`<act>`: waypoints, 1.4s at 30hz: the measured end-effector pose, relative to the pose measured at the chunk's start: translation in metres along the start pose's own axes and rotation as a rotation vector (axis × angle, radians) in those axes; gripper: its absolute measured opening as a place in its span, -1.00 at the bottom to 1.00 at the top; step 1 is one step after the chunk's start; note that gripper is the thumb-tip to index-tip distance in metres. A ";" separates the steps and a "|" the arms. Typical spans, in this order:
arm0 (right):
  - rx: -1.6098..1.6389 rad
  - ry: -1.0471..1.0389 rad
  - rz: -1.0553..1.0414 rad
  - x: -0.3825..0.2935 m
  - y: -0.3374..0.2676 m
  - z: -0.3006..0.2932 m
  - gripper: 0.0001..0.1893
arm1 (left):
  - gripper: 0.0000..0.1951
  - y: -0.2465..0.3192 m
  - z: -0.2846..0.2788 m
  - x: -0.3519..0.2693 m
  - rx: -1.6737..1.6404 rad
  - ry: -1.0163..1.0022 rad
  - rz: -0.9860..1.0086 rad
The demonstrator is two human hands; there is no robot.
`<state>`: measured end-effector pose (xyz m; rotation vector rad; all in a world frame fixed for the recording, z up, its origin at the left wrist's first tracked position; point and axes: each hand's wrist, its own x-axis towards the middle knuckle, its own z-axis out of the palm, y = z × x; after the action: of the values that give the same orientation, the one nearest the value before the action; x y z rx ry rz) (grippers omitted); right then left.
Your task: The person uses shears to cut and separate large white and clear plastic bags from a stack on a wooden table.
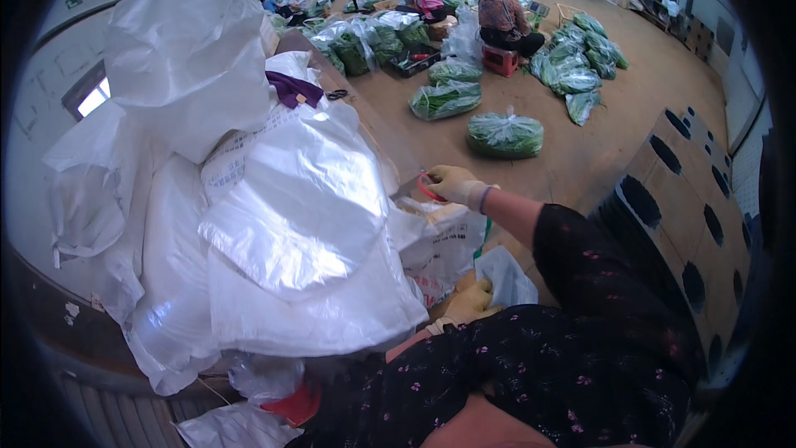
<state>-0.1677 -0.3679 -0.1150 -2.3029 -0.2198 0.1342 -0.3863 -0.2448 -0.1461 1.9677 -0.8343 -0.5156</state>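
Observation:
My right hand point(457, 186), in a yellowish work glove, is shut on a red loop point(429, 188). What the loop belongs to cannot be made out. Just below it is a white printed sack point(451, 239) with its mouth gaping and something pale yellow inside. Close to my body, my left hand point(469, 306), gloved alike, lies against the lower part of that sack. A translucent plastic bag point(507, 277) is right beside its fingers; whether they grip anything is hidden. To the left, large white plastic sheets or bags point(298, 211) are heaped on a table.
Bagged green vegetables point(505, 135) lie on the floor ahead, with more bags point(569, 65) farther right. A person sits on a red stool point(499, 61); several others work behind. Cardboard with dark holes point(678, 224) stands at my right. Purple cloth point(295, 88) and scissors point(336, 94) lie at the table's far end.

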 end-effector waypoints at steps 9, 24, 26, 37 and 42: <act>-0.215 -0.135 0.009 0.115 -0.038 0.056 -0.70 | -0.66 -0.024 -0.053 0.033 -0.047 -0.009 -0.563; -0.287 -0.120 -0.217 0.142 -0.016 0.049 -0.63 | -0.45 -0.011 -0.040 0.090 -0.004 0.299 -0.506; -0.230 -0.100 -0.090 0.139 -0.017 0.052 -0.58 | -0.46 0.015 -0.042 0.106 -0.030 0.368 -0.580; 0.144 -0.209 0.100 0.164 -0.004 0.023 -0.50 | -0.46 0.010 -0.043 0.148 -0.146 0.275 -0.807; 0.274 -0.399 0.013 0.190 -0.037 0.037 -0.60 | -0.44 -0.021 -0.027 0.146 -0.029 0.316 -0.682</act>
<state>0.0079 -0.2788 -0.1175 -1.9866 -0.3642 0.5960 -0.2618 -0.3278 -0.1540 2.2090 0.0603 -0.5706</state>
